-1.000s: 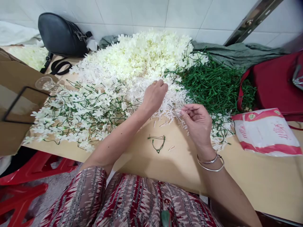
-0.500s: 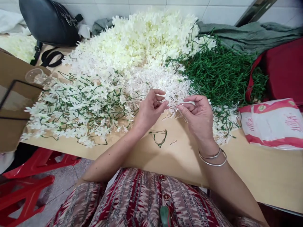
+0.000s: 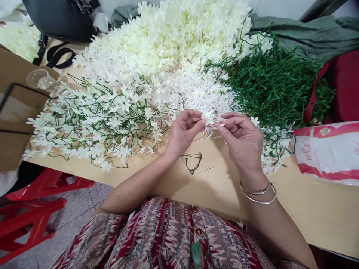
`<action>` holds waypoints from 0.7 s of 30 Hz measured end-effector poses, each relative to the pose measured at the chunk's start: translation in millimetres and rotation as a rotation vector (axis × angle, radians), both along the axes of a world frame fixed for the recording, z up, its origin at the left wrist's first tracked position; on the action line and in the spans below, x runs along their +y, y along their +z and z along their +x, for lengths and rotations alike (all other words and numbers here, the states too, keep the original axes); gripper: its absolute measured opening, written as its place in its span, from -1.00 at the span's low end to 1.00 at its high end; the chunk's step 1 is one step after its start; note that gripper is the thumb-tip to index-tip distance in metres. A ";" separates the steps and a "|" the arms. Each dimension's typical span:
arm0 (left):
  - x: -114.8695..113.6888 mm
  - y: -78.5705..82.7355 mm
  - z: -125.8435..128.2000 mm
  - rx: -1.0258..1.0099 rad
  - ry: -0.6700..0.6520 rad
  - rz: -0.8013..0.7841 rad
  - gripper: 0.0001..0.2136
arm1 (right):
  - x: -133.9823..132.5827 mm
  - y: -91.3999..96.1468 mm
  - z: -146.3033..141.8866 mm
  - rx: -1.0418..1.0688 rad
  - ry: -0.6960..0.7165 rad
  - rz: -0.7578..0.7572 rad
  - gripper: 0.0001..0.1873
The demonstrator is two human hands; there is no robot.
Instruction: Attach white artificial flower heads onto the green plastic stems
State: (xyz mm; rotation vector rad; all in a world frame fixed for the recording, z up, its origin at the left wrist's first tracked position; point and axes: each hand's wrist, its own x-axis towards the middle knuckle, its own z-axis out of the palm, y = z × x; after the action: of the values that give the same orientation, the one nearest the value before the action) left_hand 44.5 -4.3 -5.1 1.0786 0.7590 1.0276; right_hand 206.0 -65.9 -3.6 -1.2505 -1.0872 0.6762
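Observation:
My left hand (image 3: 186, 130) pinches a white artificial flower (image 3: 208, 117) by its petals, in front of the white pile. Close beside it, my right hand (image 3: 242, 140) is closed in a pinch at the flower's other side, on what looks like a thin white stamen (image 3: 217, 124); its far end is hidden by the fingers. Behind both hands spreads a heap of white stamens (image 3: 193, 91). Below them on the table lie a few green stems (image 3: 193, 164) and some loose stamen pieces (image 3: 209, 169).
White petals (image 3: 174, 37) are heaped at the back, green stems (image 3: 275, 86) at the right. Stemmed white flowers (image 3: 106, 119) cover the left. A red-and-white packet (image 3: 328, 151), a cardboard box (image 3: 17, 101), a clear cup (image 3: 39, 79) and a black bag (image 3: 60, 20) stand around. Red stools (image 3: 33, 220) are below.
My hands have drawn closer together, and the white flower now shows plainly between them. The view has shifted slightly.

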 end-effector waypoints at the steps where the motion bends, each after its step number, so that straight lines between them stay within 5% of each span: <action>1: -0.1 -0.5 0.3 0.003 0.006 0.024 -0.80 | 0.1 0.0 0.5 -0.021 0.000 -0.002 -0.87; 13: -6.6 -4.7 7.7 0.126 0.197 0.136 -0.82 | -9.7 17.0 -17.9 -0.017 -0.056 -0.078 -0.82; 21: -17.5 -0.7 12.6 0.128 0.129 0.157 -0.83 | -4.8 10.1 -23.0 -0.030 -0.172 -0.080 -0.76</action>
State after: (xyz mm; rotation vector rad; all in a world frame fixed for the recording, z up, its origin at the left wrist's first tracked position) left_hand 57.0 -21.8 -5.9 1.2519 0.8715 1.1509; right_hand 183.0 -70.8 6.4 -1.4094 -0.9718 0.5758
